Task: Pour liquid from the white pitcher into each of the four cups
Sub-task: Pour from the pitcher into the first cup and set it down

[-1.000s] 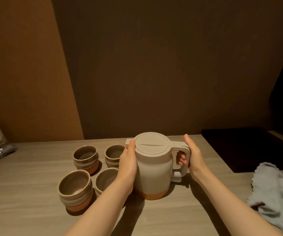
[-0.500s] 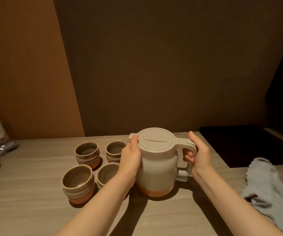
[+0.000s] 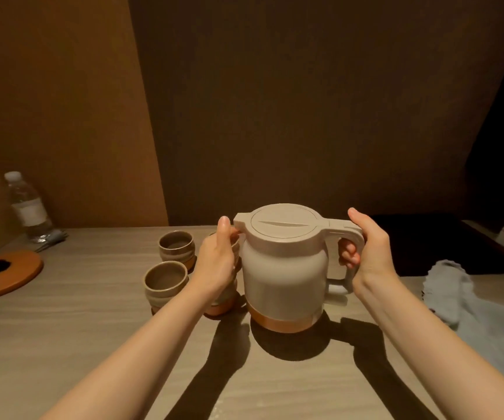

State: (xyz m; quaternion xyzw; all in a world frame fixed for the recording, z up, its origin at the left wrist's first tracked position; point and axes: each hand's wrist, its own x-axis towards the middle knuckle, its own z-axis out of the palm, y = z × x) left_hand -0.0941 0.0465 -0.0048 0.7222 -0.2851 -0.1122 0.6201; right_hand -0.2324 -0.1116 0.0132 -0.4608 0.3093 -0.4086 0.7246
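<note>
White pitcher [image 3: 284, 268]: rounded matte body, copper-brown band at base, flat round lid with a slim ridge, squared loop handle on the right, spout on the left. Upright on the wooden table [image 3: 93, 328], just right of the brown cups [image 3: 165, 280]. Right hand [image 3: 369, 253] curled round the handle; left hand [image 3: 218, 259] flat against the spout side, fingers fairly straight, covering two cups.
</note>
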